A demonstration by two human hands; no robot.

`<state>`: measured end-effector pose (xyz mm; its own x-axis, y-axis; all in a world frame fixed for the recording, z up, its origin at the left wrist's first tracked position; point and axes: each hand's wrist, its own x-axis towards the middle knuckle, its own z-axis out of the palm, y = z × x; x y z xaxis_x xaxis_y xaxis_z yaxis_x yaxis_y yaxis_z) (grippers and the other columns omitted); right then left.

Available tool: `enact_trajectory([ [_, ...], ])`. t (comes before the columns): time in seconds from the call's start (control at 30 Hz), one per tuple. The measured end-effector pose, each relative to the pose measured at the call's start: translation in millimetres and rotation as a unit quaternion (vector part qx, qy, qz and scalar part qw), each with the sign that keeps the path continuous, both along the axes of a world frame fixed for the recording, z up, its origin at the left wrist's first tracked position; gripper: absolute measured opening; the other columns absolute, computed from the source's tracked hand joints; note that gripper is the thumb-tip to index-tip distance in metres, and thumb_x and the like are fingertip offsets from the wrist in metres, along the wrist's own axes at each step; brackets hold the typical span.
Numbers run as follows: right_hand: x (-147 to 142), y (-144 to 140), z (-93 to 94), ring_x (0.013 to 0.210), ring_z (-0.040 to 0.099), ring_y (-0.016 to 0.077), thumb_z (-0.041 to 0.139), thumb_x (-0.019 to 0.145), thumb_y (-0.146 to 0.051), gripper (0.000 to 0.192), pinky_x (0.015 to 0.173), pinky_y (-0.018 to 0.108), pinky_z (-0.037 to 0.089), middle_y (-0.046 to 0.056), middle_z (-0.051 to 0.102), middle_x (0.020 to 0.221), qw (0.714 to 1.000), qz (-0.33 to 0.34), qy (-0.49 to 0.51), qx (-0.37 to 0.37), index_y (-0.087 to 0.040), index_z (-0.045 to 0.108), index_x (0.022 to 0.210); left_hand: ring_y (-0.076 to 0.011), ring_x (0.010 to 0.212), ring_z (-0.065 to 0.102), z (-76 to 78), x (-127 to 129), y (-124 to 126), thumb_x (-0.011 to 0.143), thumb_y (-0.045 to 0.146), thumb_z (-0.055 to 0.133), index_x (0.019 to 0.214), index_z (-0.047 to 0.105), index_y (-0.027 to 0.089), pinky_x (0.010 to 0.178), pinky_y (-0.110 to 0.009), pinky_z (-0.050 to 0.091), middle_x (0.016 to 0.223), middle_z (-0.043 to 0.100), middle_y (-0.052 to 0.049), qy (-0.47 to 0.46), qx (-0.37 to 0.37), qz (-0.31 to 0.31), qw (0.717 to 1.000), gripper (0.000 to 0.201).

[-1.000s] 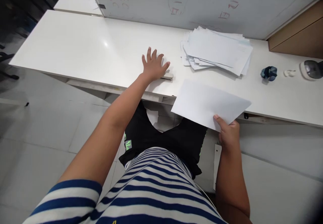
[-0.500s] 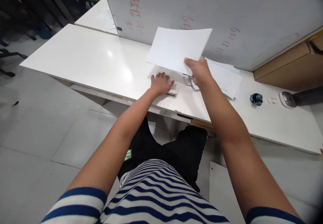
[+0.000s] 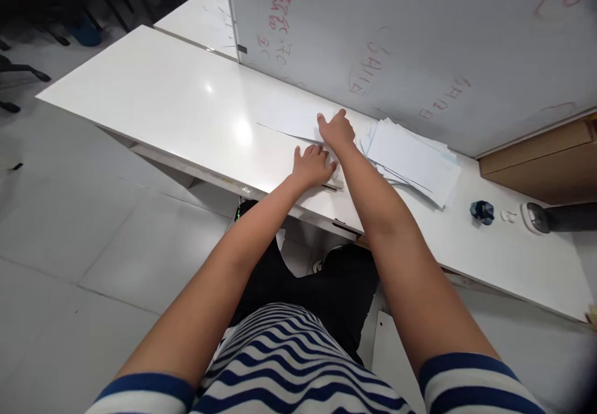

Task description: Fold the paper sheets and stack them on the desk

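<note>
My right hand [image 3: 336, 129] holds the right edge of a single white sheet of paper [image 3: 289, 120], which lies almost flat on the white table [image 3: 153, 100] just in front of the whiteboard. My left hand [image 3: 313, 165] rests palm down, fingers together, on a thin flat bar [image 3: 336, 184] near the table's front edge. It sits just below my right hand. Most of the bar is hidden under the hand. A loose stack of white papers [image 3: 413, 158] lies right of both hands.
A whiteboard [image 3: 396, 35] with red writing stands upright along the table's back. At the right are a small blue object [image 3: 482, 211], a small white piece [image 3: 507, 216], a grey device [image 3: 536, 217] and a wooden cabinet [image 3: 536, 165]. Tiled floor lies to the left.
My right hand carried the sheet from the table's front edge up over the left hand and lowered it onto the table by the whiteboard. My left hand stayed on the bar, fingers drawn together.
</note>
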<state>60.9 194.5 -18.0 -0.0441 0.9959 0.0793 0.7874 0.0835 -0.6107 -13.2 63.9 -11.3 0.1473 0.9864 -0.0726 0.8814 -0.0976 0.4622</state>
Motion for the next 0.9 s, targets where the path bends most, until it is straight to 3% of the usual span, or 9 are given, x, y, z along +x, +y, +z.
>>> enact_trajectory([
  [0.1,44,-16,10.1,0.134,0.038,0.0390,0.038,0.094,-0.054,0.060,0.104,0.065,0.031,0.025,0.042,0.141,0.995,0.004,-0.081,0.056,-0.012,0.037,0.137,-0.0287,0.145,0.025,-2.0,-1,1,0.095,0.053,0.024,0.132,0.053,0.023,0.118,-0.059,0.009,0.155,0.036,-0.009,0.012,0.007,-0.002,1.000,0.056],
  [0.2,108,-45,16.7,0.141,0.025,0.0371,0.039,0.093,-0.051,0.059,0.109,0.066,0.017,0.020,0.031,0.152,0.979,0.009,-0.184,0.090,-0.018,0.036,0.142,-0.0289,0.145,0.025,-4.5,-1,4,0.094,0.054,0.025,0.132,0.053,0.023,0.117,-0.060,0.010,0.155,0.036,-0.010,0.028,0.013,0.002,1.000,0.056],
  [0.27,148,-64,15.4,0.145,0.016,0.0384,0.048,0.088,-0.054,0.068,0.109,0.068,0.013,0.019,0.024,0.157,0.973,-0.001,-0.224,0.054,-0.019,0.033,0.146,-0.0291,0.144,0.026,-4.8,-2,6,0.094,0.053,0.025,0.133,0.052,0.023,0.116,-0.060,0.011,0.155,0.036,-0.010,0.034,0.011,-0.003,0.999,0.057],
  [0.37,186,-84,6.6,0.145,0.018,0.0382,0.050,0.084,-0.062,0.081,0.111,0.066,0.015,0.020,0.024,0.158,0.975,-0.027,-0.218,-0.038,-0.017,0.031,0.148,-0.0278,0.145,0.026,-2.6,-2,7,0.094,0.053,0.025,0.134,0.051,0.024,0.117,-0.058,0.013,0.155,0.036,-0.009,0.043,-0.001,-0.004,0.999,0.056],
  [0.5,195,-97,-4.0,0.144,0.024,0.0340,0.039,0.090,-0.063,0.070,0.113,0.061,0.016,0.018,0.030,0.156,0.983,-0.045,-0.176,-0.025,-0.016,0.042,0.142,-0.0253,0.145,0.025,1.3,-2,5,0.094,0.052,0.024,0.134,0.051,0.026,0.118,-0.055,0.013,0.155,0.036,-0.007,0.047,-0.009,0.014,0.999,0.055],
  [0.67,192,-103,-4.3,0.130,0.045,0.0313,0.020,0.100,-0.038,0.051,0.109,0.059,0.022,0.018,0.056,0.136,0.988,-0.083,-0.124,0.035,-0.016,0.060,0.121,-0.0252,0.145,0.026,2.8,-2,4,0.095,0.051,0.025,0.135,0.050,0.026,0.117,-0.055,0.014,0.155,0.037,-0.007,0.044,-0.009,0.017,0.999,0.054],
  [0.8,199,-104,-1.4,0.108,0.058,0.0305,0.027,0.097,-0.033,0.042,0.105,0.050,0.031,0.020,0.068,0.112,0.987,-0.098,-0.123,0.043,-0.013,0.059,0.117,-0.0254,0.145,0.027,2.6,-2,3,0.095,0.051,0.024,0.135,0.050,0.026,0.117,-0.055,0.014,0.155,0.037,-0.007,0.047,-0.006,0.019,0.999,0.054],
  [0.9,204,-107,-3.1,0.117,0.054,0.0311,0.033,0.095,-0.029,0.041,0.106,0.051,0.029,0.019,0.063,0.125,0.987,-0.054,-0.139,0.058,-0.013,0.052,0.127,-0.0248,0.145,0.027,2.4,-2,3,0.095,0.051,0.024,0.135,0.051,0.027,0.118,-0.055,0.014,0.155,0.037,-0.007,0.050,-0.004,0.019,0.999,0.054],
])
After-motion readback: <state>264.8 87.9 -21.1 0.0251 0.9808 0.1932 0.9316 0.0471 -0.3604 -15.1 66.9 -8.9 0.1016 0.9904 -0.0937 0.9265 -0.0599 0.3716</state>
